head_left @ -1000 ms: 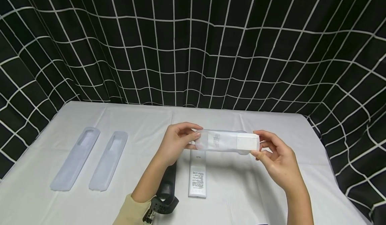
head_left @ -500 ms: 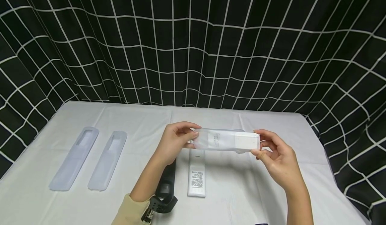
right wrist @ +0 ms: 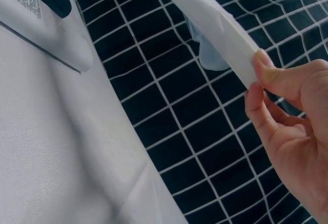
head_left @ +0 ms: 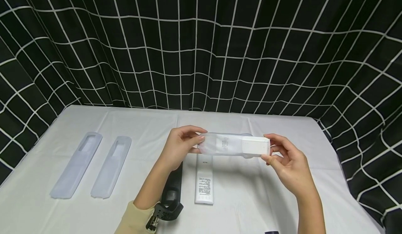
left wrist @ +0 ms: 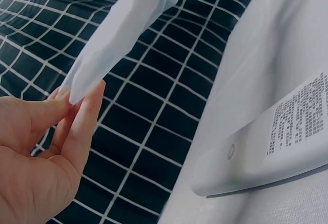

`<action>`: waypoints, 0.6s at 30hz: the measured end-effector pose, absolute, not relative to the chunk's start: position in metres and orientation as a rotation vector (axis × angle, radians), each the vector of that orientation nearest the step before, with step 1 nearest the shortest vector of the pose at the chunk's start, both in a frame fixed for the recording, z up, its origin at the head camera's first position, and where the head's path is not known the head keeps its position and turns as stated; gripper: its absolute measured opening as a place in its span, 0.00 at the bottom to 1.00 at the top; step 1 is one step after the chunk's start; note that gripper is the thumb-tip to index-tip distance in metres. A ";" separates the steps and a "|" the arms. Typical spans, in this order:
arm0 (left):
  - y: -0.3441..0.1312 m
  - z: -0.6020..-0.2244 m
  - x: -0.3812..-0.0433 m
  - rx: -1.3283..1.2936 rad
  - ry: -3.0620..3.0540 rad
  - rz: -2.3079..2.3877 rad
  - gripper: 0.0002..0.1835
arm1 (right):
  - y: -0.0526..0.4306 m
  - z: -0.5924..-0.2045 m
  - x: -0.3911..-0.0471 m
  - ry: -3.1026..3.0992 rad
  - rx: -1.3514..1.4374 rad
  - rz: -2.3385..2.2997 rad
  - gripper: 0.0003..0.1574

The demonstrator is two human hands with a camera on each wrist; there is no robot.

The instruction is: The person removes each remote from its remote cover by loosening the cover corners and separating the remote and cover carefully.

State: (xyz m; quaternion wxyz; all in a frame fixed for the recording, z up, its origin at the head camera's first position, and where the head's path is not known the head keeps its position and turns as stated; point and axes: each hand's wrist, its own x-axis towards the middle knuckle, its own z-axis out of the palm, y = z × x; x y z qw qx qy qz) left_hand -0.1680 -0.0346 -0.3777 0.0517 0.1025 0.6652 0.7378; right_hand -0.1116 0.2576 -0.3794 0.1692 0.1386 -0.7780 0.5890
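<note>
A white remote control is held level above the table, partly inside a translucent, frosted soft cover. Its right end is bare, and a printed label shows through the cover. My left hand pinches the cover's left end; in the left wrist view the cover looks creased between thumb and fingers. My right hand pinches the bare end of the remote between thumb and fingertips. In the right wrist view, a loose flap of the cover hangs below the remote.
Another white remote lies label-up below the held one. A long black object is partly under my left forearm. Two translucent covers lie on the left of the white-clothed table. A dark item shows at the bottom edge.
My left hand has drawn the cover slightly to the left along the remote, so more of the remote's white end is bare. The right hand has stayed nearly still.
</note>
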 end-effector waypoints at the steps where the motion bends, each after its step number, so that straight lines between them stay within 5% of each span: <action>1: -0.035 -0.378 -0.168 0.311 2.024 2.244 0.12 | 0.258 -0.380 -0.112 -2.213 0.394 1.672 0.31; 18: -0.038 -0.379 -0.169 0.311 2.037 2.239 0.12 | 0.261 -0.381 -0.110 -2.221 0.372 1.689 0.31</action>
